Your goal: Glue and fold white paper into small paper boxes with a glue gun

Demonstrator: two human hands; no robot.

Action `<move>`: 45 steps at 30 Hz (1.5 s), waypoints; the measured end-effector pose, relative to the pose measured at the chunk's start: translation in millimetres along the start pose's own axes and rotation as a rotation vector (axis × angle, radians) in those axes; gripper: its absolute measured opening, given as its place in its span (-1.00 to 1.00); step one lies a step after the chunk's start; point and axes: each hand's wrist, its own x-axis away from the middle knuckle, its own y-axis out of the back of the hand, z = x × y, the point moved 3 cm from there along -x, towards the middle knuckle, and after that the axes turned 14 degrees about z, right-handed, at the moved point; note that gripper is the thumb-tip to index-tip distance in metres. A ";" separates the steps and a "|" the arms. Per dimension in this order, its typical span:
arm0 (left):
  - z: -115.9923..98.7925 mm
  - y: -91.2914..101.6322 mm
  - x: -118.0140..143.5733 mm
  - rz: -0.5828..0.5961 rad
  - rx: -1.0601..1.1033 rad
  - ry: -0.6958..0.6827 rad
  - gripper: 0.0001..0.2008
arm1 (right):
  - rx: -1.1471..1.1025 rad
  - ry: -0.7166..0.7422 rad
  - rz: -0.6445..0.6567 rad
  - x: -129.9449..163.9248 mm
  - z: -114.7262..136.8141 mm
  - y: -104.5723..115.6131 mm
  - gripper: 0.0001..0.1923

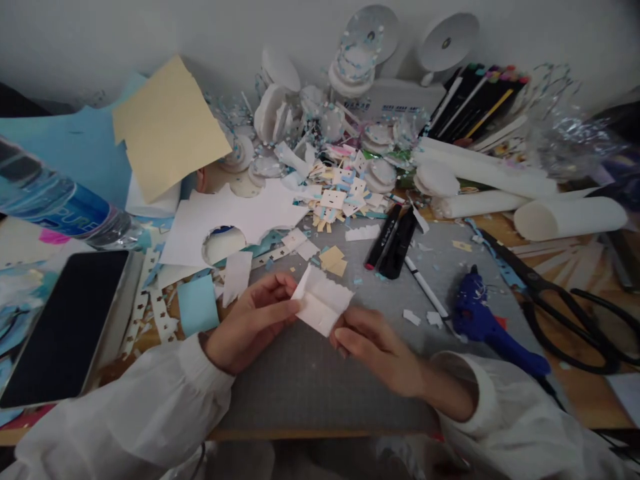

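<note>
we see a folded white paper piece pinched between both hands over the grey cutting mat, approx. mid-desk. the left hand has thumb & fingers closed on the piece's left edge; the right hand grips its lower right corner w/ fingertips together. the piece looks thin & matte, w/ a zigzag top edge and a crease down the middle.

open room: the mat's near half, btwn the white sleeves, is bare grey grid; the far half is strewn w/ scraps. just right of the right hand lies a blue glue gun, glossy plastic, and beyond it black scissors w/ blades pointing away. two black markers and a white pen lie at an angle above the hands. left of the mat, near the desk's front edge, a dark tablet lies flat, smooth & shiny; a light blue paper square sits near the left hand. a clear water bottle lies on its side far left. white paper rolls crowd the right rear.
</note>
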 end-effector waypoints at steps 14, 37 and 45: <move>-0.7 -15.6 10.8 0.375 -0.355 0.104 -0.72 | 0.083 0.102 0.024 6.3 8.3 0.8 -0.80; 6.0 -24.7 16.0 0.118 -0.487 -0.063 -0.71 | -0.156 0.258 -0.095 5.6 4.3 -10.7 -0.83; 1.3 -25.4 15.5 0.066 -0.476 -0.192 -0.89 | -0.098 0.172 -0.102 7.1 2.1 -7.5 -0.79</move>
